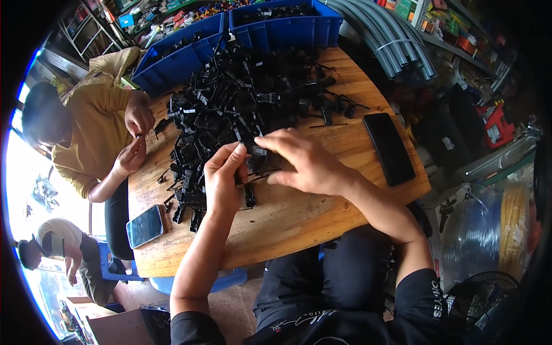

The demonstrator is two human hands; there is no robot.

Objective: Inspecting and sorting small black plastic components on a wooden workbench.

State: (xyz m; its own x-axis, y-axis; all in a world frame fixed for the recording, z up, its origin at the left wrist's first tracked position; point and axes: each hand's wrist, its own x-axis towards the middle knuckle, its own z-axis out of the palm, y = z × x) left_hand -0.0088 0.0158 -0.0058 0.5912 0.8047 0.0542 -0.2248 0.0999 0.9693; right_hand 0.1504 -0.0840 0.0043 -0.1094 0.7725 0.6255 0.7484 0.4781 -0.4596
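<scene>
- Two hands meet over the near side of a round wooden tabletop (pixel 322 218).
- The left hand (pixel 223 175) has its fingers pinched shut on a small black plastic part (pixel 249 194), which hangs down just above the wood.
- The right hand (pixel 305 161) lies flat with fingers spread, its fingertips touching another black piece (pixel 259 151) at the near edge of the pile; I cannot tell if it holds it.
- Lots of the same black parts make a big pile (pixel 241 98) that fills the middle and far side of the tabletop.
- One dark phone (pixel 390 148) lies near the right edge, and a second phone (pixel 145 225) lies near the left edge.
- Bare wood shows between the pile and the near edge, and around the dark phone.
- Blue bins (pixel 230 34) sit at the far edge, touching the pile.
- Another person in a yellow shirt (pixel 98 126) sits at the left edge, with both hands close together over the rim.
</scene>
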